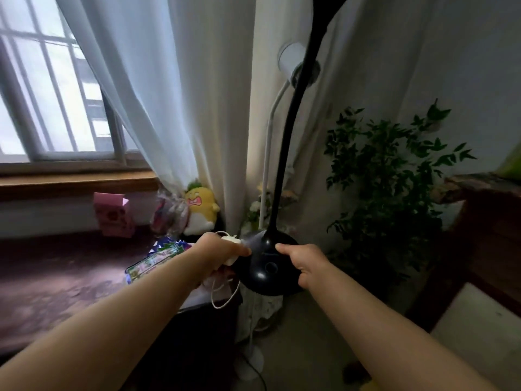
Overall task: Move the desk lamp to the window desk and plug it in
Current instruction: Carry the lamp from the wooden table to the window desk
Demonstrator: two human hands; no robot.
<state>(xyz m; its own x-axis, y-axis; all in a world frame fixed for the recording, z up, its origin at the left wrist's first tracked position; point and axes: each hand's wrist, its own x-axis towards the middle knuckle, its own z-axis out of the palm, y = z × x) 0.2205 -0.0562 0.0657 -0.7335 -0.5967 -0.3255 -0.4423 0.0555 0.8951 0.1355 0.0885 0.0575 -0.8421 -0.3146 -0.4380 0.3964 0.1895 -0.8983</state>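
A black desk lamp with a round glossy base (266, 266) and a long curved neck (293, 114) is held in the air just past the right end of the dark window desk (64, 277). My left hand (217, 251) grips the base's left edge together with a white plug (232, 251) and its loose white cord (225, 297). My right hand (306, 263) grips the base's right edge. The lamp's head is out of view above.
On the desk lie a colourful packet (153, 259), a pink box (112, 217), a wrapped bundle and a yellow plush toy (201, 210). White curtains (197, 94) hang behind. A white floor lamp (291, 63) stands beside the desk, a leafy plant (394, 176) to the right.
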